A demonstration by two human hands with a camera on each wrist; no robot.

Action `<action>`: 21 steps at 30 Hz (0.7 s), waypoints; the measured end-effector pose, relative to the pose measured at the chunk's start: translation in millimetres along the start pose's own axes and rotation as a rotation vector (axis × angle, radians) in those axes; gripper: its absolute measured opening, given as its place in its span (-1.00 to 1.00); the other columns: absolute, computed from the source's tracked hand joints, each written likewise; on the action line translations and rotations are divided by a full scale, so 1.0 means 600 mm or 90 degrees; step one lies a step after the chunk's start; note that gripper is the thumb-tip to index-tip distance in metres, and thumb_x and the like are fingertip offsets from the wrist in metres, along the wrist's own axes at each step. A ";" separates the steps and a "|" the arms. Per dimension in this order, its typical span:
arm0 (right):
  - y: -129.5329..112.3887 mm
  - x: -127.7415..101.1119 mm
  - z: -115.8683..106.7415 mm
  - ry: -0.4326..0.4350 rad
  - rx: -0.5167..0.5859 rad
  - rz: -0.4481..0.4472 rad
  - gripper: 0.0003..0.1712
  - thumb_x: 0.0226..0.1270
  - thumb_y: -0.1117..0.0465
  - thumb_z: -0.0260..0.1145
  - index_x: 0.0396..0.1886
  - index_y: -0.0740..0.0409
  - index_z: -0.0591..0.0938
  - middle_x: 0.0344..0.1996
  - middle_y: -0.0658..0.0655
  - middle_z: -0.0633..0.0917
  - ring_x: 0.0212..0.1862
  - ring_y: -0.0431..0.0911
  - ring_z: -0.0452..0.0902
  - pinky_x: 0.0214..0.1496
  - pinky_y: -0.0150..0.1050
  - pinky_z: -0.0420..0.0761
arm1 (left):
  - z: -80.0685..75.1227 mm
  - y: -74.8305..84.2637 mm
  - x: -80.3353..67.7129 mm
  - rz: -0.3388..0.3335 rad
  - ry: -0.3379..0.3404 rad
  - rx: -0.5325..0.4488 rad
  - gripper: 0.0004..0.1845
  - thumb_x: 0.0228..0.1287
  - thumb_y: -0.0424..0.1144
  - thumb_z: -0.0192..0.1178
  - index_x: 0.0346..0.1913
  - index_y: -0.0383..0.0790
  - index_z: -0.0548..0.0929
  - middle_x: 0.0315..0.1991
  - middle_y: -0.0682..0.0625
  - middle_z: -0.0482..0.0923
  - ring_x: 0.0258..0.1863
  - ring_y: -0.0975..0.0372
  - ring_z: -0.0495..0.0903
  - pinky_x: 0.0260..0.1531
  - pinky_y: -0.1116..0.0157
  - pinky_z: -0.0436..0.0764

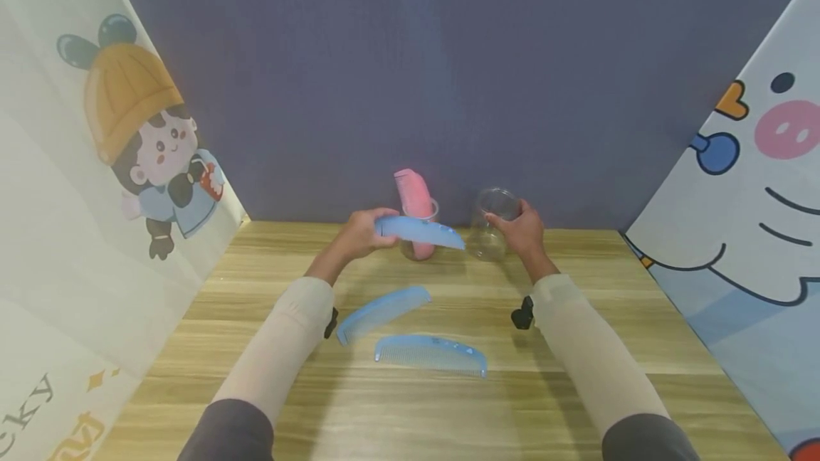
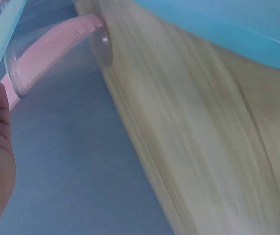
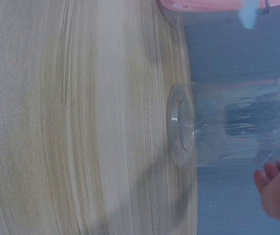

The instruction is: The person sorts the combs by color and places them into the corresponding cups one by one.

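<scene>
Two hands: left (image 1: 360, 233) grips toothed blue comb (image 1: 419, 231), right (image 1: 525, 230) clear plastic cup (image 1: 492, 225).

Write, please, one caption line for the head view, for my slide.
Left hand holds a blue comb near a pink comb in a cup; right hand grips an empty clear cup.

Left hand (image 1: 360, 233): grips a blue comb (image 1: 419, 232) at one end, level above the worktop (image 1: 576, 404).
Right hand (image 1: 525, 230): holds a clear plastic cup (image 1: 492, 223).
Behind comb: pink comb (image 1: 414, 208) upright in another clear cup (image 1: 419, 230).
Near edge: two blue combs (image 1: 382, 313) (image 1: 430, 355) lying flat.
</scene>
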State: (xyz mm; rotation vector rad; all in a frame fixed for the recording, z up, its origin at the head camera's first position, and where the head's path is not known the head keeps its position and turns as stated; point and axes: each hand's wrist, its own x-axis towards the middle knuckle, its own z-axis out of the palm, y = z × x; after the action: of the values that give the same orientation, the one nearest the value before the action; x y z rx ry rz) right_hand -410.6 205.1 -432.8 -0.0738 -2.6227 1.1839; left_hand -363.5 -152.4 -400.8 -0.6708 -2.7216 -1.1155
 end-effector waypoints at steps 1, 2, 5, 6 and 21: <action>0.000 0.000 0.000 0.000 -0.002 -0.001 0.17 0.22 -0.27 0.46 0.54 0.38 0.21 0.36 0.47 0.48 0.39 0.34 0.39 0.45 0.22 0.42 | -0.001 0.001 0.002 -0.007 0.005 -0.011 -0.40 0.16 -0.18 0.46 0.26 -0.31 0.62 0.03 -0.27 0.72 -0.21 0.10 0.63 -0.20 0.27 0.67; 0.000 -0.001 0.001 0.001 -0.002 -0.001 0.17 0.22 -0.27 0.46 0.55 0.38 0.20 0.37 0.47 0.47 0.40 0.34 0.39 0.45 0.22 0.42 | -0.001 0.002 0.003 -0.013 0.009 -0.023 -0.41 0.17 -0.17 0.46 0.26 -0.29 0.62 0.02 -0.26 0.72 -0.23 0.11 0.61 -0.23 0.30 0.65; 0.000 -0.001 0.001 0.006 -0.001 -0.001 0.17 0.22 -0.25 0.47 0.55 0.38 0.20 0.38 0.47 0.47 0.40 0.34 0.38 0.46 0.22 0.41 | -0.004 0.008 0.010 -0.030 0.029 -0.057 -0.42 0.18 -0.15 0.46 0.26 -0.24 0.63 -0.03 -0.25 0.72 -0.29 0.13 0.58 -0.33 0.34 0.60; 0.000 -0.001 0.001 0.010 0.002 -0.002 0.16 0.22 -0.24 0.47 0.54 0.38 0.22 0.37 0.47 0.47 0.40 0.34 0.39 0.45 0.21 0.42 | -0.005 0.010 0.013 -0.034 0.035 -0.066 -0.42 0.18 -0.14 0.46 0.26 -0.22 0.63 -0.04 -0.24 0.72 -0.30 0.14 0.57 -0.34 0.35 0.59; -0.002 -0.002 -0.002 -0.009 0.008 0.014 0.20 0.21 -0.25 0.47 0.57 0.37 0.16 0.44 0.46 0.40 0.46 0.33 0.31 0.50 0.20 0.38 | 0.016 0.039 0.057 -0.080 0.063 -0.112 -0.30 0.24 0.02 0.41 0.38 -0.21 0.54 0.07 -0.20 0.68 -0.29 0.17 0.55 -0.40 0.38 0.56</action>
State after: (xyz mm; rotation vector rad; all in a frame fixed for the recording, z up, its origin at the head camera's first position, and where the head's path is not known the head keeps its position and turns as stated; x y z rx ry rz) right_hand -409.2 205.2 -431.4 -0.0931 -2.6333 1.2122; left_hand -382.9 -118.9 -383.4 -0.4571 -2.6355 -1.3898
